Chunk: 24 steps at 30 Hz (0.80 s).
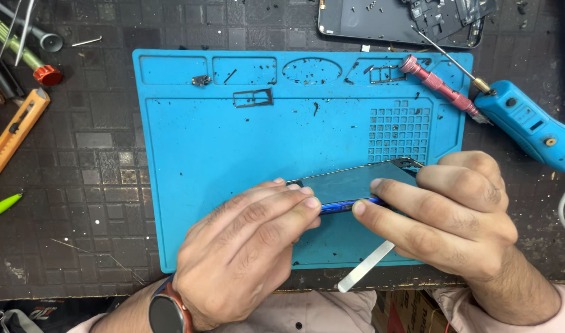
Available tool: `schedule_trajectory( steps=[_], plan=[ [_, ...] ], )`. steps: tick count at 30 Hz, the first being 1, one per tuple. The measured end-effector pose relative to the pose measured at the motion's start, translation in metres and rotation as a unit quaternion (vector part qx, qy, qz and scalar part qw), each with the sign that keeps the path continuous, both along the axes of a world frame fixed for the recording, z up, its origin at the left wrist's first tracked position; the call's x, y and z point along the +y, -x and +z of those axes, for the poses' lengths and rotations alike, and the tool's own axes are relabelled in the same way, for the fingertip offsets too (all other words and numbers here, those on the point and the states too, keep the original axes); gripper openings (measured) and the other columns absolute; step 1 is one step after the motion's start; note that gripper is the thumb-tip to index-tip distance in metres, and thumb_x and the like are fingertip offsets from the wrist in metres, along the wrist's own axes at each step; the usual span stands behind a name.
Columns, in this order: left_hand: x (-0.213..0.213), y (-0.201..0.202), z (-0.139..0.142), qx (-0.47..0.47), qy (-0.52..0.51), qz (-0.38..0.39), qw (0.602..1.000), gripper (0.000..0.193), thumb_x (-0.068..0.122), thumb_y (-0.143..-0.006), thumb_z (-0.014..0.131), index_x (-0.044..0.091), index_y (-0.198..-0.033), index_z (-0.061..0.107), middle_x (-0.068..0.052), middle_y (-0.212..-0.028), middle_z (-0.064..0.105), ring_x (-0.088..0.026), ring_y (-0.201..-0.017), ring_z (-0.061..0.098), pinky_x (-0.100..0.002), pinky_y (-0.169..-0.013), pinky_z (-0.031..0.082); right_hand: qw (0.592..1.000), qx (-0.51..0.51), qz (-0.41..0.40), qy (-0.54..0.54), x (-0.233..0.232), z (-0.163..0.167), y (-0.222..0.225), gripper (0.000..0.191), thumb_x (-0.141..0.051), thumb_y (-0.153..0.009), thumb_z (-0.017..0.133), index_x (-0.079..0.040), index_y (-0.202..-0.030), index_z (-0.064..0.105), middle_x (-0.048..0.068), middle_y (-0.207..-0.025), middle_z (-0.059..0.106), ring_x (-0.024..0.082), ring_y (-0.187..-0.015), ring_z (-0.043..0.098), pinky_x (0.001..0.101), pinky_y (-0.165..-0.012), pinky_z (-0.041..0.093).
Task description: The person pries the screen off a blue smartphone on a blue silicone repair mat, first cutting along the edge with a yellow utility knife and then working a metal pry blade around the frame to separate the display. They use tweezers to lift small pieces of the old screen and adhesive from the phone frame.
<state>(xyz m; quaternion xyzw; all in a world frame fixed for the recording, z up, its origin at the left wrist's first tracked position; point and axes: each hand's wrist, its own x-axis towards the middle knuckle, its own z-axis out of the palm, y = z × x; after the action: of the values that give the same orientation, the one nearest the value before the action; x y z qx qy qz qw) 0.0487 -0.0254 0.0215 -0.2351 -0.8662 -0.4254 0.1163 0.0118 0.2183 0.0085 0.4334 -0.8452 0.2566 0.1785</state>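
Note:
A smartphone point(350, 182) with a dark screen and blue frame is held tilted above the blue repair mat point(233, 148). My left hand point(245, 246) grips its left end, fingers over the near edge. My right hand point(449, 216) grips the right end, thumb and fingers pressed along the screen edge. A thin flat metal pry tool point(365, 266) sticks out from under my right hand towards the mat's front edge. A dark watch sits on my left wrist.
Another opened phone point(399, 21) lies at the top. A pink screwdriver point(439, 86) and a blue power tool point(529, 123) lie at right. SIM trays point(253, 97) and small screws rest on the mat. An orange utility knife point(14, 135), tweezers point(20, 28) and a green pen point(2, 206) lie at left.

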Motion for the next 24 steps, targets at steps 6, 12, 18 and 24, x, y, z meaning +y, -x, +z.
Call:
schedule_trajectory(
  steps=[6,12,18,24],
  plan=[
    [0.000,0.004,0.003,0.020,0.015,-0.006,1.000,0.027,-0.004,-0.082,0.080,-0.002,-0.106,0.068,-0.013,-0.102,0.072,-0.027,-0.097,0.074,-0.040,-0.091,0.063,1.000,-0.007,-0.014,0.009,-0.001,-0.001,-0.003,0.015,-0.020,-0.078,0.081,-0.019,-0.093,0.080,-0.004,-0.090,0.072,0.016,-0.077,0.053,0.0344,-0.066,0.043],
    [0.005,0.009,0.001,-0.008,-0.009,-0.049,0.999,0.030,0.005,-0.084,0.083,0.002,-0.109,0.066,-0.008,-0.102,0.071,-0.025,-0.094,0.072,-0.039,-0.086,0.061,0.999,-0.032,-0.031,0.008,0.000,0.002,-0.006,0.022,-0.020,-0.075,0.084,-0.017,-0.097,0.081,-0.004,-0.090,0.073,0.015,-0.076,0.051,0.0341,-0.068,0.043],
    [0.013,0.010,-0.006,-0.015,-0.009,-0.040,0.999,0.025,0.003,-0.087,0.082,0.000,-0.107,0.067,-0.011,-0.105,0.073,-0.026,-0.102,0.075,-0.038,-0.091,0.062,0.999,-0.038,-0.023,0.032,0.003,-0.003,0.001,0.021,-0.023,-0.077,0.084,-0.017,-0.096,0.081,-0.003,-0.090,0.073,0.016,-0.076,0.052,0.0355,-0.069,0.043],
    [0.016,0.012,-0.008,0.020,-0.020,-0.047,0.999,0.021,-0.004,-0.083,0.078,-0.004,-0.101,0.068,-0.016,-0.100,0.074,-0.029,-0.099,0.075,-0.043,-0.095,0.061,0.998,-0.050,-0.020,0.025,0.004,-0.003,-0.001,0.020,-0.023,-0.076,0.084,-0.017,-0.095,0.081,-0.004,-0.090,0.073,0.016,-0.077,0.053,0.0355,-0.068,0.042]
  ],
)
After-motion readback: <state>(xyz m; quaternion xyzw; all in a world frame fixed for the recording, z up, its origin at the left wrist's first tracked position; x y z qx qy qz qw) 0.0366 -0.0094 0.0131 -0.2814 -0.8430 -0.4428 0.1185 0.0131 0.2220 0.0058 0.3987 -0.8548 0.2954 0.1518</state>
